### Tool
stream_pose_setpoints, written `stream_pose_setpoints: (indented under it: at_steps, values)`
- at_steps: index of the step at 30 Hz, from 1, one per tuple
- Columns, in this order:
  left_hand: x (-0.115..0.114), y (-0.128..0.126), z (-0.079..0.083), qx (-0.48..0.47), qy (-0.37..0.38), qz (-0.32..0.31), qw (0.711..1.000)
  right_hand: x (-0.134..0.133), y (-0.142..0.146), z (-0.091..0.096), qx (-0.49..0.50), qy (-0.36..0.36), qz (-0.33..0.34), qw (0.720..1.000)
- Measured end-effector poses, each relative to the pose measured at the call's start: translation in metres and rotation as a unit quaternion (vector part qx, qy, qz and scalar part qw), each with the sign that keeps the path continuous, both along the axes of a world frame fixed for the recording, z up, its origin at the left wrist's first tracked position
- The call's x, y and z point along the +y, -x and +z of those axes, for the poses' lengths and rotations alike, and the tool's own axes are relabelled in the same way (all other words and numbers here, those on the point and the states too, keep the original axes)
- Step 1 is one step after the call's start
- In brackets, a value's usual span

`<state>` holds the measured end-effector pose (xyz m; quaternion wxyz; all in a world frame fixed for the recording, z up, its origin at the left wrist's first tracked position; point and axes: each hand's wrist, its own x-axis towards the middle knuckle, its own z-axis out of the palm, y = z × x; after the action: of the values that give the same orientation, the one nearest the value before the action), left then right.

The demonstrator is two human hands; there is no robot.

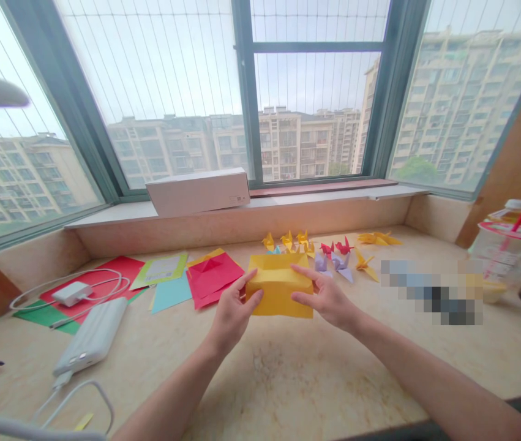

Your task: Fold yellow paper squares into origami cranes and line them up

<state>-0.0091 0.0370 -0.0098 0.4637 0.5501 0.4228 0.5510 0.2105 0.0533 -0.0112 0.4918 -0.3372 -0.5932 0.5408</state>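
A creased sheet of yellow origami paper (281,300) is held up above the stone counter, bent along a horizontal fold. My left hand (237,306) grips its left edge between thumb and fingers. On the right edge, my right hand (327,297) pinches the same sheet, thumb in front. Just behind the paper stand folded paper cranes: several yellow ones (288,239), red ones (343,245) and lilac ones (341,264). The yellow sheet partly hides some of them.
Left of my hands lie red paper sheets (212,275), a light blue sheet (172,294) and a green-edged packet (161,269). Farther left are a white power bank (92,335) and a charger (73,294) with cables. A white box (199,193) rests on the sill; a plastic cup (501,257) stands right.
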Motion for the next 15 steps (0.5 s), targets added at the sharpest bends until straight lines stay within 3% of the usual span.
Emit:
stream_pose_setpoints:
  at_steps: [3, 7, 9, 12, 15]
  values:
    - [0.0021, 0.0038, -0.0011, 0.110, -0.067, 0.068, 0.989, 0.0025, 0.0000, -0.0017, -0.047, -0.037, -0.057, 0.997]
    - [0.0010, 0.0076, 0.0023, 0.260, -0.223, 0.134, 0.930, 0.0065, -0.0049, -0.0029, -0.141, -0.166, -0.123, 0.968]
    - [-0.0002, 0.0095, 0.0054, 0.302, -0.262, 0.155, 0.904, 0.0070, -0.0069, -0.0030, -0.174, -0.206, -0.145, 0.952]
    - [-0.0025, 0.0114, 0.0083, 0.338, -0.235, 0.156, 0.898, 0.0060, -0.0079, -0.0034, -0.222, -0.217, -0.183, 0.933]
    - [-0.0050, 0.0103, 0.0076, 0.350, -0.181, 0.138, 0.909, 0.0042, -0.0071, -0.0048, -0.244, -0.176, -0.164, 0.939]
